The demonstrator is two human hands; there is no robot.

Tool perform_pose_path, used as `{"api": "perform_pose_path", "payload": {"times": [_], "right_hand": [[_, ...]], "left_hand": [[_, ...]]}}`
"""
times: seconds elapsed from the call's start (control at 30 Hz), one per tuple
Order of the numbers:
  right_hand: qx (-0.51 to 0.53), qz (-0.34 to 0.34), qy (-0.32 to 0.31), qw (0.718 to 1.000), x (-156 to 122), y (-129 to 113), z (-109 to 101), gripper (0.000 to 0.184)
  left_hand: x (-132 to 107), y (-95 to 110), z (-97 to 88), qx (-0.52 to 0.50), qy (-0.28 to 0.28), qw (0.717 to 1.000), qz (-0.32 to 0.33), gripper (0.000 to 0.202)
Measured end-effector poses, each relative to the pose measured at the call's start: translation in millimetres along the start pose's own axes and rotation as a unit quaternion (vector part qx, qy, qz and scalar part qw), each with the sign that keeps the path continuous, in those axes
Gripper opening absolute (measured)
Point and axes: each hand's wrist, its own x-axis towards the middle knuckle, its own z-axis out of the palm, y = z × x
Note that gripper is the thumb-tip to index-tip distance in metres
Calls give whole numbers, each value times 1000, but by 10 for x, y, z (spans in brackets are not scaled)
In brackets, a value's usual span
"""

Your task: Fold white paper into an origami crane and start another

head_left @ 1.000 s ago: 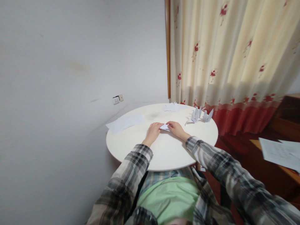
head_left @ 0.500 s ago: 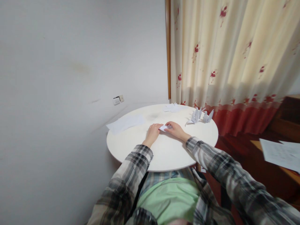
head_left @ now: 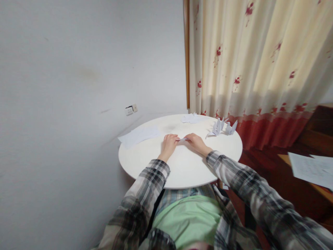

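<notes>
Between my two hands is a small piece of folded white paper (head_left: 182, 139), seen nearly edge-on as a thin strip over the middle of the round white table (head_left: 192, 170). My left hand (head_left: 170, 141) pinches its left end, fingers closed. The right end is gripped by my right hand (head_left: 194, 140), thumb and fingers pressed together. Most of the paper is hidden behind the fingers. To the right of my right hand stand several folded paper cranes (head_left: 218, 127).
Flat white paper sheets (head_left: 140, 134) lie at the table's left edge, and paper scraps (head_left: 191, 118) at its far side. A wall with a socket (head_left: 129, 111) borders the left. A patterned curtain (head_left: 241, 69) hangs behind. Printed sheets (head_left: 309, 168) rest on a wooden surface at the right.
The folded paper has tilted from showing its flat face to nearly edge-on. Both hands have drawn slightly upward and turned with it, still gripping its ends.
</notes>
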Motion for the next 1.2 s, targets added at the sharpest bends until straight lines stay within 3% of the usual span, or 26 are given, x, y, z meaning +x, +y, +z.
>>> {"api": "perform_pose_path", "payload": {"times": [0.2, 0.37, 0.47, 0.57, 0.63, 0.7, 0.87, 1.03, 1.2], "right_hand": [[-19, 81, 45, 996, 28, 31, 10, 21], [29, 135, 34, 990, 10, 28, 43, 32], [35, 147, -14, 988, 8, 25, 63, 34], [26, 147, -63, 987, 7, 28, 75, 35], [20, 147, -67, 987, 3, 36, 81, 38], [17, 146, -54, 988, -4, 53, 89, 43], [14, 114, -25, 993, -8, 137, 132, 45], [15, 44, -22, 999, 18, 166, 152, 28], [8, 52, -28, 998, 3, 103, 107, 20]], "left_hand": [[17, 94, -102, -9, 143, 989, -36, 32], [26, 122, -119, -27, 174, 984, -38, 31], [20, 103, -67, -41, 129, 991, -18, 25], [4, 64, 11, -76, 29, 997, 15, 19], [-5, 37, 57, -108, -47, 993, 24, 19], [-8, 19, 86, -144, -87, 986, 10, 18], [-7, 9, 102, -209, -117, 971, -19, 18], [-12, -23, 130, -271, -126, 954, -16, 26], [-2, -75, 157, -293, -126, 947, -46, 20]]}}
